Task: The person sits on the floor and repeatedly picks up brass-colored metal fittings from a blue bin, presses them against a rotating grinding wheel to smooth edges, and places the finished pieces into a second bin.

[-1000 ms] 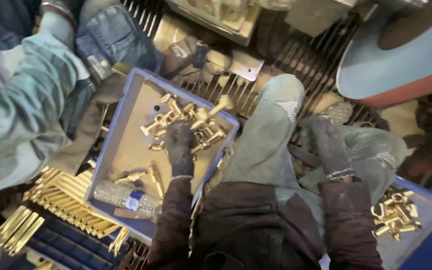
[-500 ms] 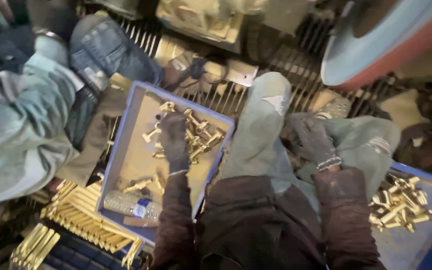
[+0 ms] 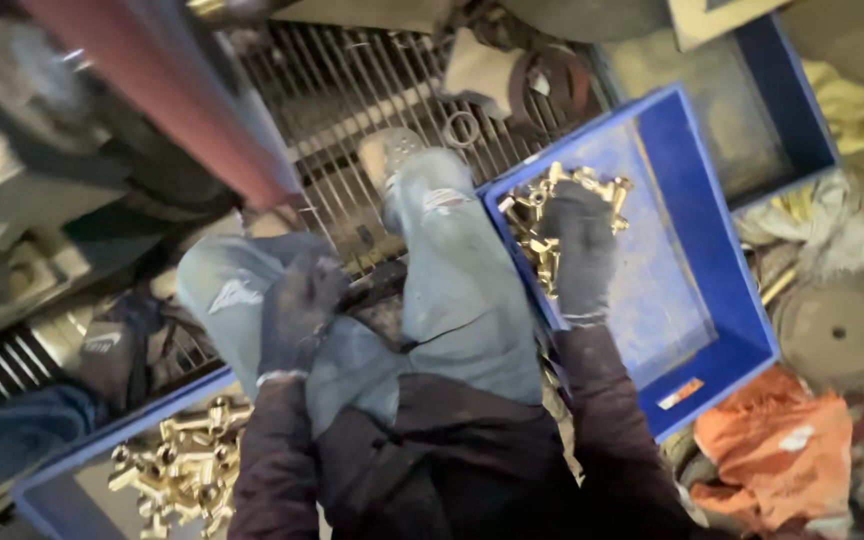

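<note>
Brass fittings (image 3: 552, 215) are piled at the far corner of a blue plastic tray (image 3: 722, 260) on the right, and the gloved right hand (image 3: 580, 250) is down flat on top of them, fingers spread a bit over the pile; can't tell if it's actually pinching one underneath. Left hand (image 3: 297, 310), also in a dark glove, sits loosely curled on the left knee of the worn jeans (image 3: 452, 270), holding nothing as far as I can see. Going outward, there's a second blue tray (image 3: 72, 470) at the bottom left with another heap of brass pieces (image 3: 187, 465) in it. Ahead of the knees is a metal floor grate (image 3: 352, 90), with a reddish pipe (image 3: 172, 90) running diagonally at the upper left. An orange rag (image 3: 772, 450) lies crumpled just beside the near corner of the right tray.
</note>
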